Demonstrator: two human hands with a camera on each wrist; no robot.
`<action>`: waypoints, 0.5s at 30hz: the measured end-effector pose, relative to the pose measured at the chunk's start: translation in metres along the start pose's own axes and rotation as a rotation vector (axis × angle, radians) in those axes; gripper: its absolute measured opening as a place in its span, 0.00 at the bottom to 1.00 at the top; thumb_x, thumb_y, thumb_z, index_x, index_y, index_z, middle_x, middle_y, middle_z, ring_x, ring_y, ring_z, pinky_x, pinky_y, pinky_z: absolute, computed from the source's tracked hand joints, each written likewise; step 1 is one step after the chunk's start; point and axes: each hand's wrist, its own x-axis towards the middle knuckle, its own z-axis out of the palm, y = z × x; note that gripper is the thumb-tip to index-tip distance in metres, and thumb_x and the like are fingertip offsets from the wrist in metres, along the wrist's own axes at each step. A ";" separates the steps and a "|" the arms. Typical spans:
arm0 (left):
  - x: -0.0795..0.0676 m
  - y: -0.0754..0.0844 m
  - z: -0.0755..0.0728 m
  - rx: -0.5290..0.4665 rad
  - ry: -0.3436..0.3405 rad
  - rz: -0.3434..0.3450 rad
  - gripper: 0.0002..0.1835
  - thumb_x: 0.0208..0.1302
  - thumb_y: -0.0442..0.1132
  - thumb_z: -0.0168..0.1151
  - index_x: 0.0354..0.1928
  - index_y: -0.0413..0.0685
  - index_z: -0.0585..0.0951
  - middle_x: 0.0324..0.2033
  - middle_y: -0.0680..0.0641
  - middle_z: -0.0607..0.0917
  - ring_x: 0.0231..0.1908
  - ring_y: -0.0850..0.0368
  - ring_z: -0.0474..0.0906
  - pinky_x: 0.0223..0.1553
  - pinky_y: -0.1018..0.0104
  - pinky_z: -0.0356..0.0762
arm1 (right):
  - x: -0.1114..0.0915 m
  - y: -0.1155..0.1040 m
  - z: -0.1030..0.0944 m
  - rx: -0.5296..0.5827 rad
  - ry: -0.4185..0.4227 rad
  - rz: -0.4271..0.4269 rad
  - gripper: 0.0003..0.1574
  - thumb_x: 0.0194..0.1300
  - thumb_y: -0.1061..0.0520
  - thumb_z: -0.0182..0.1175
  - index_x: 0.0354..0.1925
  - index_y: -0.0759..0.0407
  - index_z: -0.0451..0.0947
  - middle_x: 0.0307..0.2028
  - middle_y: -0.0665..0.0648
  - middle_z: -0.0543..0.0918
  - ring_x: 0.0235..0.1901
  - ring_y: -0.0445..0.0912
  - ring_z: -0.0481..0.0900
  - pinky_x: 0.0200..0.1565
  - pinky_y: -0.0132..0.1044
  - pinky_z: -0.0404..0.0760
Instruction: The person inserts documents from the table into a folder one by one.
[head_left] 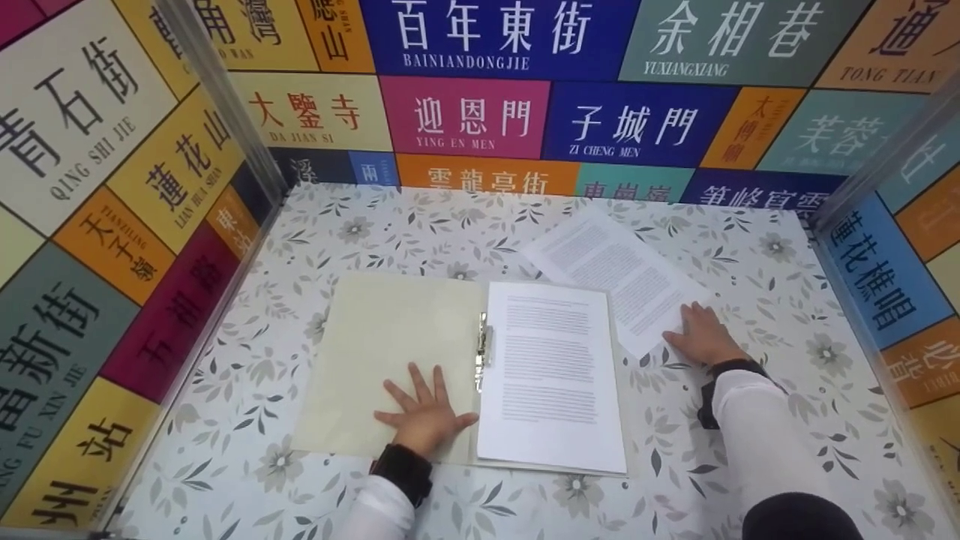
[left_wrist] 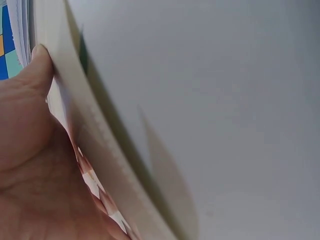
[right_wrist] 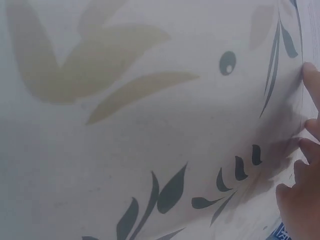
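A pale cream folder (head_left: 397, 330) lies spread out on the table, with a metal clip (head_left: 481, 352) along its spine. Printed sheets (head_left: 551, 442) rest squarely on its right side. My left hand (head_left: 427, 416), fingers spread, rests on the lower part of the left cover, its thumb near the spine. Farther right, a loose printed sheet (head_left: 619, 281) lies askew, partly beside the folder's upper right corner. My right hand (head_left: 705, 337) touches the loose sheet's right corner with its fingers extended. In the right wrist view, the fingertips (right_wrist: 311, 150) meet the paper's edge.
The tabletop (head_left: 285, 495) has a grey leaf and flower pattern. Colourful panels with street names (head_left: 465, 120) stand along its back, left and right sides. Dark bands with devices (head_left: 405, 476) sit on both wrists.
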 end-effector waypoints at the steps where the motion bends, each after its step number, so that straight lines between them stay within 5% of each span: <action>1: 0.000 0.000 0.000 0.001 0.001 -0.001 0.59 0.51 0.75 0.56 0.77 0.52 0.45 0.75 0.33 0.36 0.67 0.16 0.30 0.54 0.14 0.42 | 0.000 0.000 0.000 -0.012 0.010 -0.011 0.49 0.71 0.48 0.49 0.70 0.82 0.41 0.69 0.84 0.40 0.70 0.75 0.35 0.70 0.66 0.39; 15: -0.001 -0.001 0.000 -0.001 -0.006 -0.012 0.59 0.52 0.75 0.56 0.77 0.52 0.46 0.75 0.33 0.36 0.68 0.17 0.30 0.55 0.14 0.42 | -0.021 0.000 0.008 0.036 0.009 -0.012 0.50 0.71 0.49 0.51 0.67 0.86 0.40 0.66 0.88 0.39 0.67 0.78 0.40 0.68 0.67 0.46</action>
